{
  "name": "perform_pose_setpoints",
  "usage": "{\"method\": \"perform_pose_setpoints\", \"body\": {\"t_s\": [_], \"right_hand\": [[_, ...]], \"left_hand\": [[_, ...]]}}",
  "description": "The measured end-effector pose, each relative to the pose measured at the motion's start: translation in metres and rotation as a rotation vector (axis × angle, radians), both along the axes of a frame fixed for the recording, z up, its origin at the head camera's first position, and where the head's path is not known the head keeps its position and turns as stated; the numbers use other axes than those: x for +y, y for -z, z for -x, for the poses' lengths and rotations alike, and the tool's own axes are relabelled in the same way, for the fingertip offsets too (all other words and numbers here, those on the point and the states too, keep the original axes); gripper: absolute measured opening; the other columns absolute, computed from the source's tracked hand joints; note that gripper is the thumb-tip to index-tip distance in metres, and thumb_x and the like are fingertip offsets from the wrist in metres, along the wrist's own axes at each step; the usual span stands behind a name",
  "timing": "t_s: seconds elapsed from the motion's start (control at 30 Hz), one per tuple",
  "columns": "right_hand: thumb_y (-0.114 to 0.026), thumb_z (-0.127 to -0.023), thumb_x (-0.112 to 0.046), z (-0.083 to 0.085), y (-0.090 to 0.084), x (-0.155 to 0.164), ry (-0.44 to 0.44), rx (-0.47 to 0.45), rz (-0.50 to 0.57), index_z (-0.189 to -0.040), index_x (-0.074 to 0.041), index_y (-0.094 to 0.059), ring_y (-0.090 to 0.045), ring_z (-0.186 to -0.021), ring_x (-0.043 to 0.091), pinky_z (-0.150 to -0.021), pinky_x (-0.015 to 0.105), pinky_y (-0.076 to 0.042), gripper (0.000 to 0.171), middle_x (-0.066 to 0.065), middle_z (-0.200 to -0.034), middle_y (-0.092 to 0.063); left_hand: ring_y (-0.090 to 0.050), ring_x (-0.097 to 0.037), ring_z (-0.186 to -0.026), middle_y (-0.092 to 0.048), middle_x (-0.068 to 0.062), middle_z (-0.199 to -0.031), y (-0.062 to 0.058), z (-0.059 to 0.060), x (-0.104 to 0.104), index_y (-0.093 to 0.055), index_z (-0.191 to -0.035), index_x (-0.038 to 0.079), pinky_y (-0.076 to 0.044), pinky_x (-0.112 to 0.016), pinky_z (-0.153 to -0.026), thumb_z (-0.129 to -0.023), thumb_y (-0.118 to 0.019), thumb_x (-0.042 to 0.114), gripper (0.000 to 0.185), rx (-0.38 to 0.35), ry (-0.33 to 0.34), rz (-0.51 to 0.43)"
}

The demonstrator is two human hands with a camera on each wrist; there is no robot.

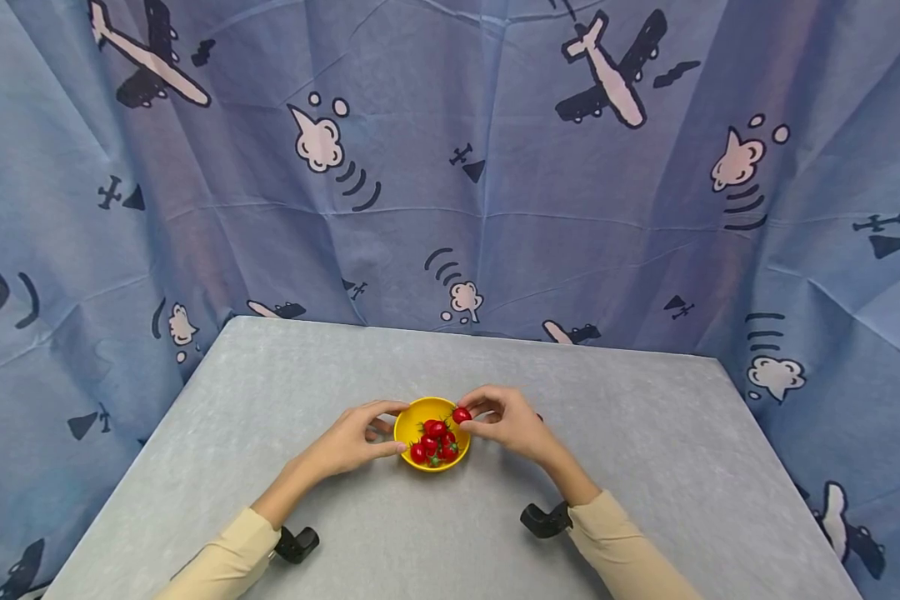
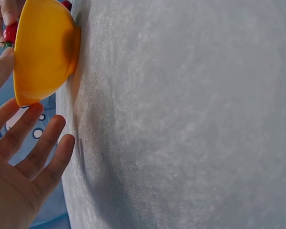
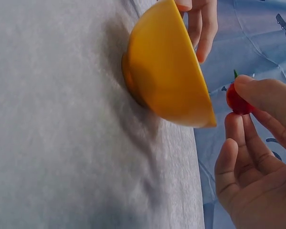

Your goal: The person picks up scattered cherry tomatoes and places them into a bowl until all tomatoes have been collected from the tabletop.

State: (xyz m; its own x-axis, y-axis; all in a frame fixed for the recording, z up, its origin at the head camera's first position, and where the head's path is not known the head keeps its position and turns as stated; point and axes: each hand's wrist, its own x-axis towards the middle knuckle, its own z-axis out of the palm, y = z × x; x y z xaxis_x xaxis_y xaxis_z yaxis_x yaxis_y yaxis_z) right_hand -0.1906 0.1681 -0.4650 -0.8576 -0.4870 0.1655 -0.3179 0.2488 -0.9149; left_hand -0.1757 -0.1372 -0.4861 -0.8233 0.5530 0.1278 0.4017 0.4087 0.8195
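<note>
A yellow bowl (image 1: 408, 412) stands on the table with several cherry tomatoes (image 1: 429, 444), green stems on, inside it. My right hand (image 1: 506, 423) pinches one cherry tomato (image 1: 461, 415) between thumb and fingertips over the bowl's right rim. In the right wrist view this tomato (image 3: 238, 101) is above rim height, its green stem showing. On the bowl's left side, my left hand (image 1: 352, 437) has its thumb and index fingertips right at the rim. The left wrist view shows its other fingers (image 2: 50, 152) spread and fairly straight below the bowl's edge.
A bit of another red tomato (image 1: 539, 416) shows behind the right hand, mostly hidden. The grey table (image 1: 330, 358) ends at the back against a blue curtain (image 1: 397, 167) printed with planes. Dark cameras (image 1: 297, 545) are strapped on both wrists.
</note>
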Motion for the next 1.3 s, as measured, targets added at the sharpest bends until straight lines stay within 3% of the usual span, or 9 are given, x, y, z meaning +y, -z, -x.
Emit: {"method": "perform_pose_setpoints", "body": {"t_s": [0.33, 0.57, 0.77, 1.3], "right_hand": [[-0.081, -0.087, -0.002, -0.002, -0.007, -0.009, 0.001, -0.007, -0.044, -0.11, -0.004, -0.073, -0.065, -0.093, 0.025, -0.079, 0.033, -0.059, 0.024, 0.005, -0.104, -0.071], [-0.077, -0.089, 0.002, -0.004, -0.011, -0.015, -0.023, -0.02, -0.043, -0.112, 0.007, -0.069, -0.064, -0.095, 0.034, -0.079, 0.036, -0.059, 0.025, 0.017, -0.106, -0.069], [-0.079, -0.089, -0.005, -0.001, -0.007, -0.012, -0.026, -0.018, -0.036, -0.114, 0.006, -0.069, -0.065, -0.096, 0.028, -0.079, 0.033, -0.058, 0.028, 0.019, -0.108, -0.068], [-0.076, -0.093, -0.007, 0.007, -0.005, 0.043, 0.127, 0.007, -0.021, -0.111, 0.002, -0.071, -0.067, -0.094, 0.03, -0.075, 0.033, -0.058, 0.02, 0.025, -0.11, -0.067]], "left_hand": [[-0.067, -0.021, -0.104, -0.058, -0.008, -0.141, 0.001, 0.0, -0.001, -0.057, -0.142, 0.007, -0.057, -0.037, -0.087, -0.092, -0.079, 0.027, 0.059, 0.001, 0.002, 0.002], [-0.067, -0.021, -0.104, -0.058, -0.007, -0.14, 0.0, 0.0, -0.001, -0.057, -0.142, 0.007, -0.057, -0.039, -0.087, -0.092, -0.079, 0.028, 0.059, 0.006, 0.004, 0.006], [-0.067, -0.02, -0.104, -0.058, -0.007, -0.14, 0.002, 0.0, -0.001, -0.057, -0.143, 0.008, -0.058, -0.038, -0.086, -0.092, -0.079, 0.028, 0.059, 0.005, 0.003, -0.003], [-0.067, -0.02, -0.104, -0.058, -0.007, -0.14, 0.002, 0.001, 0.0, -0.057, -0.143, 0.008, -0.057, -0.037, -0.087, -0.092, -0.08, 0.026, 0.059, -0.007, 0.006, -0.01]]}}
